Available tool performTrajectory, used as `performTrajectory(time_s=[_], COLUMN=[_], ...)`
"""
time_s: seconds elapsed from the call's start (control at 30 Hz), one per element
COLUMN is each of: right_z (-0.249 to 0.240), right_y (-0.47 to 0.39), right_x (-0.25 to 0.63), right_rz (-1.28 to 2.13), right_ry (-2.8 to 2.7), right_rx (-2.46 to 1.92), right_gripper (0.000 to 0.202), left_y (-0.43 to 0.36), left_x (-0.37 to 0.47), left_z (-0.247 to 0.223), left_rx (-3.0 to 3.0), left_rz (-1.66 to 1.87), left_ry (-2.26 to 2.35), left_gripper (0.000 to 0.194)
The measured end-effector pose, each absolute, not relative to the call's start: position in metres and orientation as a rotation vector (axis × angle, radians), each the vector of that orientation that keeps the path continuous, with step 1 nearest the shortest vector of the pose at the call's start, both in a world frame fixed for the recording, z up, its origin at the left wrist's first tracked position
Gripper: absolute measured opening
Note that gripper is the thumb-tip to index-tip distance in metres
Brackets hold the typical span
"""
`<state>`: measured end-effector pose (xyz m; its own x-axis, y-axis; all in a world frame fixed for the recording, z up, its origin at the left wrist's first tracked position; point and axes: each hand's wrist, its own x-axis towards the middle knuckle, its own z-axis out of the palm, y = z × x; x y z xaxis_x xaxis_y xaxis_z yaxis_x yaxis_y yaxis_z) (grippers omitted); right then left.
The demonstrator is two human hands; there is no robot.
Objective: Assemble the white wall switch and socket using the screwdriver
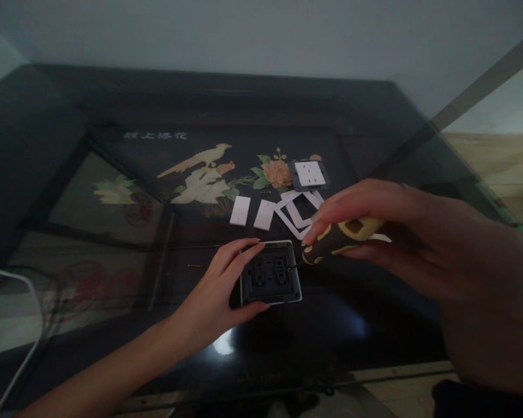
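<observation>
The left hand (221, 287) holds a small square box (269, 273) on the near part of the dark, shiny worktop (326, 342). Its fingers are clamped on the box, with the thumb on the near side and the other fingers on the far left side. The box has a white rim and a dark inside with two gray parts, side by side.

The right hand (427, 244) has its fingers clamped on the fat yellow and black handle of a screwdriver (331, 247). The thin metal end points left and down to a small round spot inside the box, by its right edge. I can't tell if it touches.

Past the box, two flat white pieces (240, 210) lie next to each other. To their right is a white square frame (288, 220), with another white piece across it. Just past the frame is a white and dark wall socket (310, 173). One small screw (194, 266) lies left of the left hand, and another lies beyond the flat pieces.

The worktop has a picture of a bird (207, 155) and flowers. A white cord (31, 287) curves at the far left side.
</observation>
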<state>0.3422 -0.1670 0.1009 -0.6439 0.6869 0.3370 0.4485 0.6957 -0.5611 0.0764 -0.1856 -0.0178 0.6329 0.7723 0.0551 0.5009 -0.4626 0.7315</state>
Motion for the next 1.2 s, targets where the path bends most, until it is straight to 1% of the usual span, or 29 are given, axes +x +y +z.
performTrajectory(time_s=[0.27,0.6,0.87,1.03,1.2], right_z=[0.1062,0.1053,0.1068,0.108,0.1048], right_y=[-0.1685,-0.1718,-0.1714,-0.1722,-0.1732], right_x=[0.3387,0.3412,0.3395,0.3378,0.3363], right_rz=[0.545,0.477,0.451,0.409,0.333], right_ry=[-2.384,-2.387,-2.412,-2.406,-2.326], right_rx=[-0.783,-0.905,-0.857,-0.865,-0.933], right_gripper=[0.04,0.035,0.032,0.027,0.015], left_y=[-0.1862,-0.1884,-0.1884,-0.1889,-0.1885], left_x=[0.0772,0.0787,0.0786,0.078,0.0791], left_z=[-0.0155,-0.0172,-0.0172,-0.0163,-0.0148], left_rx=[2.162,2.229,2.235,2.232,2.226], left_rz=[0.511,0.551,0.53,0.522,0.519], left_ry=[1.002,0.99,0.993,1.004,1.005], left_gripper=[0.074,0.074,0.075,0.074,0.073])
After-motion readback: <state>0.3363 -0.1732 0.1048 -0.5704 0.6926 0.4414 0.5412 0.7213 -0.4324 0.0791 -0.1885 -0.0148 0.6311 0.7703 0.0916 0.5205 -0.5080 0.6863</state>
